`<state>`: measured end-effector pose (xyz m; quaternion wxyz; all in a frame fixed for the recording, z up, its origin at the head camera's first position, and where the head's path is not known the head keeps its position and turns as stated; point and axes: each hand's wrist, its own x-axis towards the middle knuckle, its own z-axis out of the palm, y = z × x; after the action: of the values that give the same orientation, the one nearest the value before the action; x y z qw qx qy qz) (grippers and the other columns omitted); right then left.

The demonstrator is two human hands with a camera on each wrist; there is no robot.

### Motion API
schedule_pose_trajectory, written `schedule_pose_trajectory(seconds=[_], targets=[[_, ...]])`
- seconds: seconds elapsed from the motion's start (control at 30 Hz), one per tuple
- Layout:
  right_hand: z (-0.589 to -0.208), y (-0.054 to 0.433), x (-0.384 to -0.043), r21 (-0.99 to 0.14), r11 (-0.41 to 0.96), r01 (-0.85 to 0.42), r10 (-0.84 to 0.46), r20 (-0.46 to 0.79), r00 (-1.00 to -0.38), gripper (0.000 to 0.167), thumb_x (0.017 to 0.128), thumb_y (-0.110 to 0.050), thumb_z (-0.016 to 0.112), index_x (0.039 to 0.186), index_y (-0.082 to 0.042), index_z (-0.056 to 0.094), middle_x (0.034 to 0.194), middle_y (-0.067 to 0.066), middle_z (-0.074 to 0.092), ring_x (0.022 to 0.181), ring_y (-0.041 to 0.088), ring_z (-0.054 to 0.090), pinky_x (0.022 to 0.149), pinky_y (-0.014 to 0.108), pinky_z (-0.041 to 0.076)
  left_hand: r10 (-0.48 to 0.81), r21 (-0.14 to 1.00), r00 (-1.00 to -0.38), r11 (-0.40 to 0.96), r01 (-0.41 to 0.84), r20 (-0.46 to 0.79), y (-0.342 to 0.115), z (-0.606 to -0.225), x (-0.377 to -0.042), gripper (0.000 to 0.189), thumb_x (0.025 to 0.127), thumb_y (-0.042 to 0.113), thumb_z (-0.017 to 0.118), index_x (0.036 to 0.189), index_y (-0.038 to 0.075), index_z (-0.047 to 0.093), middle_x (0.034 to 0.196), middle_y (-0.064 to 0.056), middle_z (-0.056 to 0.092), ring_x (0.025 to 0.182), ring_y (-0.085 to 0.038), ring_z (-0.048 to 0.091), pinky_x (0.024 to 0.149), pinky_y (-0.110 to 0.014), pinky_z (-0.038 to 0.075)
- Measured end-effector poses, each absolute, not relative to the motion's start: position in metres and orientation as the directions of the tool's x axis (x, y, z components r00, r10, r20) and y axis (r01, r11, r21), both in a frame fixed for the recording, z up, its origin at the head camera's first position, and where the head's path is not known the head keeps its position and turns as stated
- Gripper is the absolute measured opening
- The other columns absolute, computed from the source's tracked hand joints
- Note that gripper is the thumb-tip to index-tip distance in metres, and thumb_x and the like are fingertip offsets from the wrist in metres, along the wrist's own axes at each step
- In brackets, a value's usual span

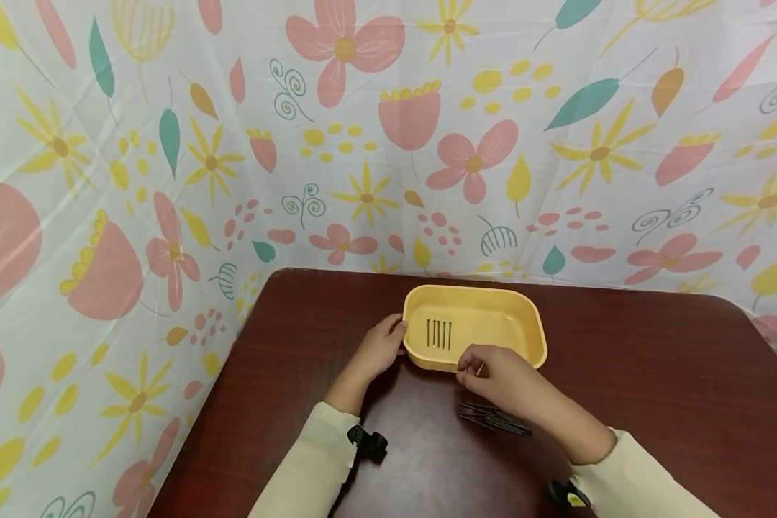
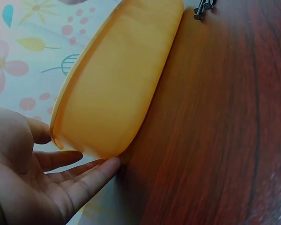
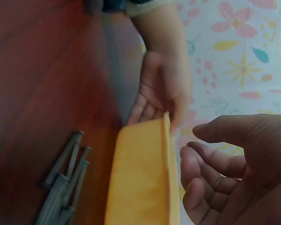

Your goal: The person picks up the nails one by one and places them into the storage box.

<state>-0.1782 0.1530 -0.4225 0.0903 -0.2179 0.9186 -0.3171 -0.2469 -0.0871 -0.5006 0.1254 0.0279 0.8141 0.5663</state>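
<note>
A yellow plastic tray [image 1: 498,324] stands on the table, with several dark nails [image 1: 439,334] lined up side by side in its left part. At the tray's left end my left hand [image 1: 382,349] holds the rim, thumb at the edge and fingers against the outer wall. My right hand [image 1: 501,378] hovers by the front rim with its fingers loosely bent. In the right wrist view a gap shows between thumb and fingertips, and nothing is seen held there. A loose pile of nails [image 1: 494,419] lies on the table below the right hand.
The dark reddish-brown table [image 1: 654,360] has its back edge against a flower-printed cloth [image 1: 466,144], which also hangs along the left side. Black wrist straps [image 1: 367,442] sit over the pale sleeves.
</note>
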Motion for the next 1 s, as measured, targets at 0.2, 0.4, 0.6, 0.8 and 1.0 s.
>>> schedule_pose_trajectory(seconds=[0.2, 0.4, 0.6, 0.8, 1.0], targets=[[-0.442, 0.159, -0.162, -0.577, 0.724, -0.378, -0.497, -0.055, -0.866, 0.005, 0.091, -0.019, 0.074, 0.094, -0.016, 0.073, 0.081, -0.013, 0.065, 0.074, -0.001, 0.055, 0.064, 0.021, 0.048, 0.197, 0.937, -0.965, 0.335, -0.101, -0.175, -0.087, -0.502, -0.247, 0.050, 0.110, 0.036, 0.039, 0.153, 0.010, 0.044, 0.145, -0.014, 0.057, 0.121, -0.027, 0.065, 0.091, -0.037, 0.061], [-0.464, 0.162, -0.154, -0.510, 0.781, -0.361, -0.459, -0.077, -0.885, 0.009, 0.085, -0.015, 0.078, 0.088, -0.018, 0.070, 0.074, -0.013, 0.059, 0.067, -0.001, 0.049, 0.059, 0.020, 0.043, 0.193, 0.937, -0.966, 0.333, -0.102, -0.173, -0.087, -0.503, -0.248, 0.049, 0.111, 0.036, 0.038, 0.152, 0.011, 0.044, 0.145, -0.015, 0.057, 0.121, -0.028, 0.064, 0.092, -0.038, 0.061], [-0.476, 0.163, -0.145, -0.468, 0.804, -0.368, -0.445, -0.061, -0.894, 0.018, 0.081, -0.015, 0.082, 0.081, -0.021, 0.065, 0.072, -0.011, 0.053, 0.064, -0.002, 0.044, 0.056, 0.019, 0.040, 0.184, 0.934, -0.968, 0.344, -0.101, -0.172, -0.086, -0.502, -0.247, 0.050, 0.111, 0.036, 0.038, 0.153, 0.010, 0.044, 0.145, -0.015, 0.057, 0.117, -0.028, 0.066, 0.091, -0.038, 0.062], [-0.482, 0.163, -0.142, -0.449, 0.819, -0.356, -0.427, -0.062, -0.902, 0.023, 0.079, -0.014, 0.083, 0.078, -0.021, 0.061, 0.071, -0.010, 0.051, 0.062, 0.000, 0.042, 0.055, 0.019, 0.038, 0.188, 0.936, -0.967, 0.336, -0.101, -0.172, -0.086, -0.502, -0.247, 0.050, 0.110, 0.035, 0.039, 0.153, 0.008, 0.044, 0.146, -0.016, 0.056, 0.119, -0.028, 0.066, 0.090, -0.037, 0.062], [-0.484, 0.164, -0.143, -0.412, 0.832, -0.371, -0.422, -0.037, -0.906, 0.024, 0.079, -0.013, 0.082, 0.075, -0.021, 0.060, 0.070, -0.010, 0.049, 0.062, 0.001, 0.041, 0.055, 0.020, 0.038, 0.189, 0.939, -0.967, 0.329, -0.100, -0.169, -0.087, -0.502, -0.247, 0.049, 0.110, 0.034, 0.039, 0.152, 0.008, 0.044, 0.145, -0.016, 0.057, 0.118, -0.028, 0.066, 0.090, -0.038, 0.062]])
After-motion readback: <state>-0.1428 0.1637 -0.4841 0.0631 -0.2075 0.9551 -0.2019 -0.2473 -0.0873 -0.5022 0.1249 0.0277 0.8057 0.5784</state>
